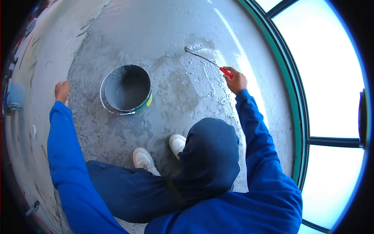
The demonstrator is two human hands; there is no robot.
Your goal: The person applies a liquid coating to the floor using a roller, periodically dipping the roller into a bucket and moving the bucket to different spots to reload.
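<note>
In the head view my right hand (236, 81) is wrapped round the red handle of a paint roller (202, 57). Its thin metal frame reaches away to the left, and the roller head, coated in grey, lies against the wet floor (175, 23). My left hand (62, 91) is closed in a fist, out to the left and low over the floor, with nothing visible in it. Between my hands stands a bucket (128, 87), grey inside, with a wire handle hanging down its left side and a yellow label on its outside. Grey residue coats its rim.
A green-framed window (298, 97) runs along the right side. My white shoes (143, 159) stand on the patchy grey floor below the bucket. At the far left are a translucent container (15, 95) and other blurred items. A paler floor strip (43, 66) borders the grey area.
</note>
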